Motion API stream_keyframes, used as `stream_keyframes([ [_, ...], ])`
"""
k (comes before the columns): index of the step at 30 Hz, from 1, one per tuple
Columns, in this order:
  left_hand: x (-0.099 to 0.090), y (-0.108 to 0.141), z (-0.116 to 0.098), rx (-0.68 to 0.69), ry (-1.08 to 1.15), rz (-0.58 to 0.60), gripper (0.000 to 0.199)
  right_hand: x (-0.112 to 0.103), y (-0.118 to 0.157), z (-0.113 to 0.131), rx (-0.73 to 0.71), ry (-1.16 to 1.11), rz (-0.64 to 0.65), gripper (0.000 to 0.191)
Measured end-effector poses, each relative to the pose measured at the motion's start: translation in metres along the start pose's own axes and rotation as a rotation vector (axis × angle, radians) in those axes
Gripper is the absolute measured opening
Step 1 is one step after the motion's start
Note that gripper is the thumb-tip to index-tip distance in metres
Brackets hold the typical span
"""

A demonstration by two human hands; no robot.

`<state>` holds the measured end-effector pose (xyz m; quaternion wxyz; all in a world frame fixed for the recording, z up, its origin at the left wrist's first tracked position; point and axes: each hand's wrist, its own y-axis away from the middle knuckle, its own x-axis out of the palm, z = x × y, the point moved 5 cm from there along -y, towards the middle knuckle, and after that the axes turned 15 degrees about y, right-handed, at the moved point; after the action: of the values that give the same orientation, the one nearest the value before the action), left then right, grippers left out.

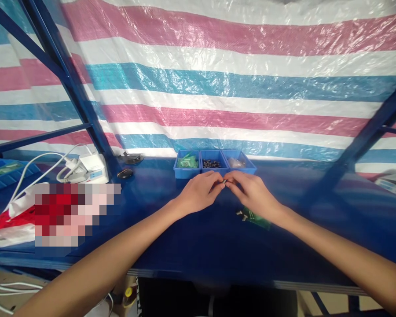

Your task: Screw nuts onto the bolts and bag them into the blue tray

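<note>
My left hand (201, 190) and my right hand (252, 191) meet above the blue tabletop (191, 246), fingertips pinched together. Between them is a small metallic part (224, 181), too small to name and mostly covered by the fingers. Under my right hand lies a green plastic bag (258, 219), partly hidden by the wrist, with a few small metal pieces (242, 215) at its left end. Just beyond the hands, three joined blue bins (181, 174) hold green packets (188, 161), small dark parts (211, 164) and a clear plastic bag (236, 163).
On the left are a white power strip (97, 169) with plugs and cables, a dark oval object (125, 173), red material (13, 216) and another blue bin (15, 176). Blue metal posts (82, 101) flank the table. A striped plastic sheet (218, 88) hangs behind.
</note>
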<state>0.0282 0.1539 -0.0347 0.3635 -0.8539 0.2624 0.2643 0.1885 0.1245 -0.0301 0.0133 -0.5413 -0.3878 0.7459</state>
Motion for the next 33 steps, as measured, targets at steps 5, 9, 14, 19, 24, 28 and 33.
stream_keyframes([
  [5, -0.0006, -0.0004, -0.0003, 0.013, 0.021, -0.011, 0.018, -0.0007, -0.0027, -0.0021, 0.059, -0.003, 0.021, 0.012],
  [9, -0.0024, 0.0009, -0.002, 0.041, -0.045, -0.019, 0.014, -0.0011, -0.004, -0.0012, 0.094, -0.037, 0.025, 0.016],
  [14, -0.0035, 0.0016, -0.0028, 0.061, -0.12, -0.019, 0.014, -0.0025, -0.0033, 0.0024, 0.077, -0.06, 0.023, 0.021],
  [19, -0.0016, 0.0012, -0.001, 0.046, -0.146, -0.021, 0.015, -0.002, -0.0029, 0.0037, 0.054, -0.046, 0.038, 0.016],
  [24, -0.001, 0.0006, 0.0008, 0.028, -0.15, -0.026, 0.02, -0.0015, -0.002, 0.0041, 0.016, -0.033, 0.044, 0.013],
  [28, -0.0016, 0.0005, 0.0002, 0.036, -0.127, -0.02, 0.024, 0.0009, -0.0022, 0.0039, -0.021, -0.008, 0.065, 0.015],
  [33, -0.0031, 0.0008, 0.0001, 0.061, -0.078, -0.024, 0.022, 0.0049, -0.0009, 0.0025, -0.015, -0.009, 0.104, 0.017],
])
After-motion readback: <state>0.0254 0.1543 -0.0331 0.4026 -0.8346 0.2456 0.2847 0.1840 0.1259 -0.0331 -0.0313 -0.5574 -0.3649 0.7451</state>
